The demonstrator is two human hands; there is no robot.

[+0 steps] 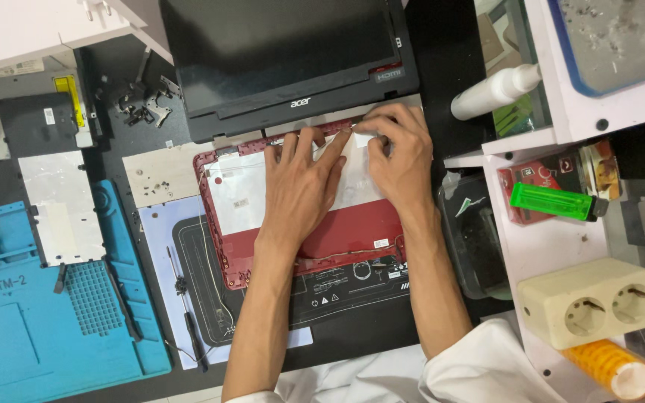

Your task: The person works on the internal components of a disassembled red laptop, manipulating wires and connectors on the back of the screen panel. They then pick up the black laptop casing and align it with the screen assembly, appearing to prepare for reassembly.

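The laptop shell is red with a silvery white inner sheet. The screen is black. The mat is bright blue, the lighter neon green, the socket block cream, the tape roll orange, and the spray bottle white.

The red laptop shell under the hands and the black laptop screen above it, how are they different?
The red plastic laptop shell lies opened up, with a silvery foil sheet inside; the black laptop screen panel is whole and dark. The left hand lies flat on the shell and the right hand pinches at its top edge; neither touches the screen. Both lie flat on the dark work table.
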